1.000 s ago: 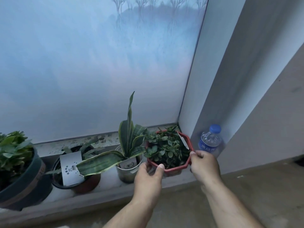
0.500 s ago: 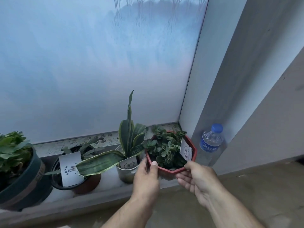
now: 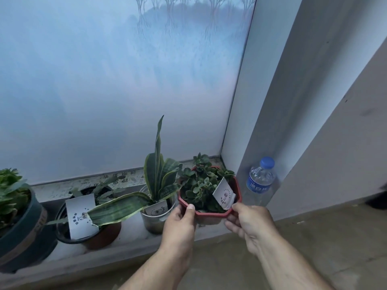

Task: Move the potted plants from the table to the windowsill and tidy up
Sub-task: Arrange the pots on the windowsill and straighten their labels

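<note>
Red octagonal pot, windowsill: I see left hand and right hand fingers pinching its rim.

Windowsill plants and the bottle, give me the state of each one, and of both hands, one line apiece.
red pot: upright at the sill's right end, held by both hands.
left hand: grips the near-left rim, thumb on top.
right hand: pinches the near-right rim.
card: stuck in the red pot, tilted.
metal pot: upright on the sill, one long leaf drooping left.
brown pot: upright.
dark green pot: upright, partly out of frame.
water bottle: upright, capped.
</note>
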The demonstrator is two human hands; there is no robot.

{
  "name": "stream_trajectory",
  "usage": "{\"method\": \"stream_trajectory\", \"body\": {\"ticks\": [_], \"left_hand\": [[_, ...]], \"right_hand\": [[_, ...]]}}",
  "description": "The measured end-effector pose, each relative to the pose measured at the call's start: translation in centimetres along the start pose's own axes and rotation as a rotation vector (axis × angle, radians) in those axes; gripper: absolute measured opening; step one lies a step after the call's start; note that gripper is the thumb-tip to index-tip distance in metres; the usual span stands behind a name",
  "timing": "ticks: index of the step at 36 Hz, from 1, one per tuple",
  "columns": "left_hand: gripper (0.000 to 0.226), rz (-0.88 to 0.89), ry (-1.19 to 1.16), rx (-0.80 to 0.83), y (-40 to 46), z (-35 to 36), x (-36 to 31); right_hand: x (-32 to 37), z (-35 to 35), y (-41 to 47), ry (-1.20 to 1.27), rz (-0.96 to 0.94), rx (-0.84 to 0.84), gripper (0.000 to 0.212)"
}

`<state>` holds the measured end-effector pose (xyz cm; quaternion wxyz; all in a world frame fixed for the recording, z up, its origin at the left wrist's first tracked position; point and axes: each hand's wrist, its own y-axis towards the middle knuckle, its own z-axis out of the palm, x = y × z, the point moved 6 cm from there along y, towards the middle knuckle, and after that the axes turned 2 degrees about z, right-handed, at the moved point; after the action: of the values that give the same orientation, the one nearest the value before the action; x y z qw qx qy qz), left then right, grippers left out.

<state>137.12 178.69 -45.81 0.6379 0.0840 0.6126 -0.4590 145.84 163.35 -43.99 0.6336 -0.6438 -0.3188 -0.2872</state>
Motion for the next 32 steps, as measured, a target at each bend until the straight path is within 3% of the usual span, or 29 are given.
{"method": "stream_trajectory", "body": {"ticks": [5,8,12,21,28,32], "left_hand": [[0.017,0.023,0.121,0.018,-1.3,0.4,0.4],[0.021,0.013,0.092,-0.033,-1.8,0.3,0.7],[0.008,0.002,0.093,-0.005,-1.6,0.5,0.4],[0.017,0.065,0.194,-0.047,-0.3,-0.8,-0.2],[0.025,0.103,0.187,-0.048,-1.3,0.1,-0.3],[0.020,0.094,0.207,-0.025,-0.9,-0.1,-0.5]], "right_hand": [[-0.7,0.5,-0.7,-0.017,0.076,0.057,0.010],[0.4,-0.3,-1.0,-0.099,-0.028,-0.005,0.009],[1.4,-0.5,-0.9,-0.110,-0.138,-0.013,0.018],[-0.2,0.1,-0.1,-0.168,0.004,0.047,0.009],[1.0,-0.5,0.9,-0.234,-0.198,-0.021,0.022],[0.3,-0.4,2.0,-0.163,-0.185,-0.006,0.019]]}}
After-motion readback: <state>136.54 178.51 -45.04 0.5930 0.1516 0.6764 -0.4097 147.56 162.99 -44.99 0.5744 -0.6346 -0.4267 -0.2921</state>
